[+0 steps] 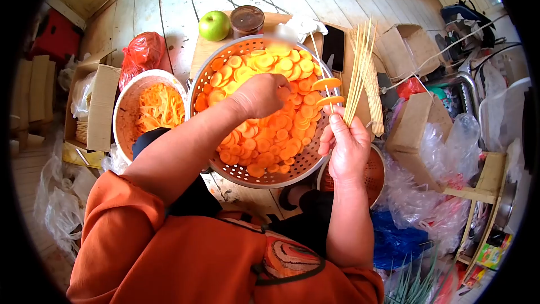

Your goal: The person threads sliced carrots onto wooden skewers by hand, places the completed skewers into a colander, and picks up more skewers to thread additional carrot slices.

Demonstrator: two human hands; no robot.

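A large metal colander (247, 179) in front of me is heaped with round carrot slices (264, 141). Over the slices, my left hand (261, 95) has its fingers curled inward; whatever they pinch, if anything, is hidden. At the colander's right edge, my right hand (347, 143) grips a bundle of thin bamboo skewers (360, 73), fanned upward. The same hand also holds a single skewer (315, 50) that carries two carrot slices (326, 84), set apart from each other, above the thumb.
A white bucket (121, 118) of carrot peelings (160, 107) stands left, near a red plastic bag (142, 56). Behind the colander are a green apple (214, 26), a lidded jar (247, 19) and a black phone (333, 48). Cardboard boxes (416, 129) and plastic bags (416, 197) crowd the right.
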